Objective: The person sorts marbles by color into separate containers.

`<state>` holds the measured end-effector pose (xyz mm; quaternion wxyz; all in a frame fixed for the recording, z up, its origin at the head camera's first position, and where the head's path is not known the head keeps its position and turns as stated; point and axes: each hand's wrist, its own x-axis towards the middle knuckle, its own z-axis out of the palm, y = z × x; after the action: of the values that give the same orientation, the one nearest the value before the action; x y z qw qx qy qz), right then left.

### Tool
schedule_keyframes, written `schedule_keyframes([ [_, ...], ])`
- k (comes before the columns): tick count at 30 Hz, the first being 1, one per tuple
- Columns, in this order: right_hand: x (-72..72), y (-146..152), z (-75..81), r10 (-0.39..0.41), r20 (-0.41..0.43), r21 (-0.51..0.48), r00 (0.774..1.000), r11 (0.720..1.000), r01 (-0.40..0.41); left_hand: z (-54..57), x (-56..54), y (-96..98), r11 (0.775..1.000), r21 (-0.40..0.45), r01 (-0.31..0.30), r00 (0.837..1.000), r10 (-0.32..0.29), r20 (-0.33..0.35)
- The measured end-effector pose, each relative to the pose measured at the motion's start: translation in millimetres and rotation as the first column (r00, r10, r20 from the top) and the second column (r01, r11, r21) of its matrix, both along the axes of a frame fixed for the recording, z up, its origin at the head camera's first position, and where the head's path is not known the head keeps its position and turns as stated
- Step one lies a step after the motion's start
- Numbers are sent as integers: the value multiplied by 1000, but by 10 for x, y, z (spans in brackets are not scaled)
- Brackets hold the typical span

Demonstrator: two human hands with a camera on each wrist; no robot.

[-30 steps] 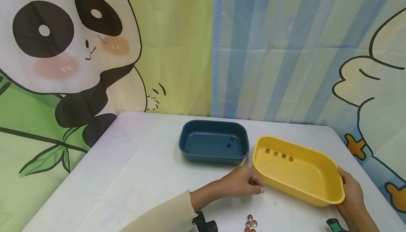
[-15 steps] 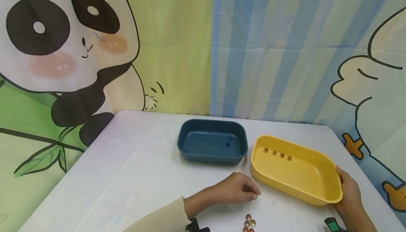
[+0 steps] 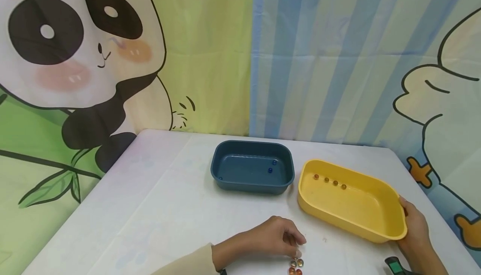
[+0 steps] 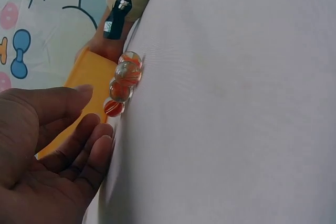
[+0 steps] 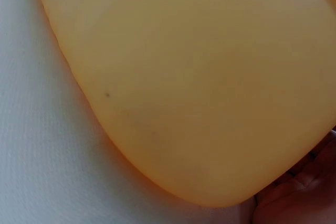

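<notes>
My left hand (image 3: 276,237) hovers low over the table beside several orange and clear glass marbles (image 3: 299,271). Its thumb and fingers are relaxed and apart in the left wrist view, with the marbles (image 4: 126,74) just beyond the fingertips. At the right, my right hand (image 3: 415,229) grips the end of a yellow plastic tub (image 3: 357,212), which looks tipped slightly. Several amber marbles (image 3: 335,183) line up along the far side inside it. The tub's wall (image 5: 210,77) fills most of the right wrist view, hiding much of that hand.
Behind the left hand stands a dark blue tub (image 3: 240,172) holding a few small blue marbles (image 3: 270,170). A white cloth (image 3: 169,212) covers the table. Cartoon-printed curtains (image 3: 210,58) hang at the back. A black wrist-worn device (image 3: 394,264) sits by the right wrist.
My left hand has moved down and slightly left, from beside the yellow tub's near corner to the loose marbles. My right hand stays on the tub.
</notes>
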<state>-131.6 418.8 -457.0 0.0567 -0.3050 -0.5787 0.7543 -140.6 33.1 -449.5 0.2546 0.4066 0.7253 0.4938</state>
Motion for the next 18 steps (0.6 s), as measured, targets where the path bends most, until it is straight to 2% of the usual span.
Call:
schedule_keyframes([
  [8, -5, 6, 3, -4, 7, 13, 1000, 1000, 4, -23, 14, -9, 1000, -7, 0, 1000, 0, -29],
  [18, -9, 1, 13, 1, 22, 36, 1000, 999, -2, -11, 46, 18, 997, -71, -5, 997, 0, -74],
])
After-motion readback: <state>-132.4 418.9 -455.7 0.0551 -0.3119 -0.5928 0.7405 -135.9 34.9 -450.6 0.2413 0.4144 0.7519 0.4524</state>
